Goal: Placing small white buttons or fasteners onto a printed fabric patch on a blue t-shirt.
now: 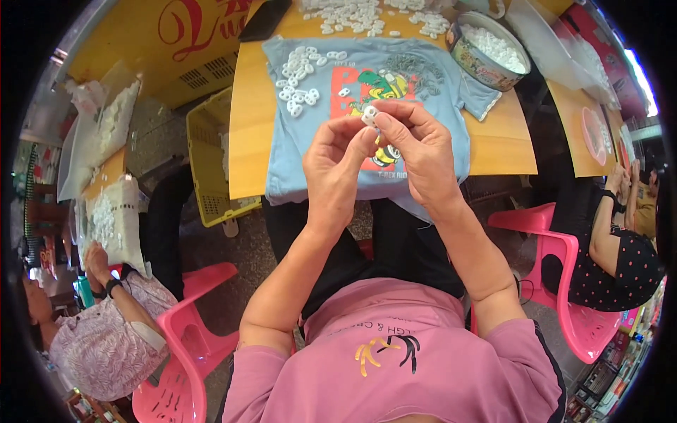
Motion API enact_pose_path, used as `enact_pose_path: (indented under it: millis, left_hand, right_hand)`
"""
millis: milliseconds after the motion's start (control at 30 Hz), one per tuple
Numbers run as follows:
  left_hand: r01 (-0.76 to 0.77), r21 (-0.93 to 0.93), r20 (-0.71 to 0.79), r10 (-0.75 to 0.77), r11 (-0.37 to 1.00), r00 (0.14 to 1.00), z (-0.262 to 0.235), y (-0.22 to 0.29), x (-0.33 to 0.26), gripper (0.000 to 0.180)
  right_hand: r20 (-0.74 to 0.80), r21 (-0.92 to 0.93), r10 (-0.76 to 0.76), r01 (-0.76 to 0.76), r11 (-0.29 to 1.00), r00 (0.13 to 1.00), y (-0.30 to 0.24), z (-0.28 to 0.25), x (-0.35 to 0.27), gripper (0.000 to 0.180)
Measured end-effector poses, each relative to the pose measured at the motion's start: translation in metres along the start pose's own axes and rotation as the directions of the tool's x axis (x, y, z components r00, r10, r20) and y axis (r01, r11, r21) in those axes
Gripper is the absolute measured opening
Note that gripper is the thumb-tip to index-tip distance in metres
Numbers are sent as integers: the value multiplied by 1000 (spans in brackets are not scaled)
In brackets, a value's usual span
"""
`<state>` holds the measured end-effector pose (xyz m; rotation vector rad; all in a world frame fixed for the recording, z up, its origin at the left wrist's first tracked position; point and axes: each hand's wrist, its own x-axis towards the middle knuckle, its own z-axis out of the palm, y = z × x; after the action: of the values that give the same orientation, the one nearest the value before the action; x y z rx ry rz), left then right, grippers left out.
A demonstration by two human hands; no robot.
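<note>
Above a light blue T-shirt (289, 162) spread on the table, my left hand (333, 166) and my right hand (425, 151) meet fingertip to fingertip. Both pinch one small white plastic piece (370, 113) with dark round holes; my fingers hide its lower part. On the shirt's left lies a loose heap of similar white pieces (295, 74), and a single one (344, 92) rests nearer the middle. Small grey parts (416, 74) are scattered over the shirt's upper right, beside the printed cartoon picture.
A round tin (497, 74) full of white pieces stands at the table's right back. More white pieces (352, 17) lie along the far edge, near a dark phone (264, 17). A yellow crate (211, 141) sits left of the table. People sit on pink chairs (194, 331) at both sides.
</note>
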<state>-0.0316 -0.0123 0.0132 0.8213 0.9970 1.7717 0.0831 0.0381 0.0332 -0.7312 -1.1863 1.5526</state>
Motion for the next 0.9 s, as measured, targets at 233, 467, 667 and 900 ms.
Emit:
enact_pose_path:
  millis: [233,467,667,900]
  left_hand:
    - [-262,45,288,239,964,927,-2,-9,5,43]
    - [-34,-153,411,95,988,907,1,-7,-4,57]
    - [-103,-87,438,131,991,889,1,-9,-4,61]
    - [-97,-75,506,122,992,854,-6,-7,-1,56]
  right_hand:
    - [158,226,189,-222,948,969,-29,-1,-14,49]
    - [226,387,274,-345,855,935,-25,-6,-22,63]
    - [226,457,266,-343,820,937,-24,-1,-26,68]
    - [244,400,257,-338,852,935,-20,-4,-27,72]
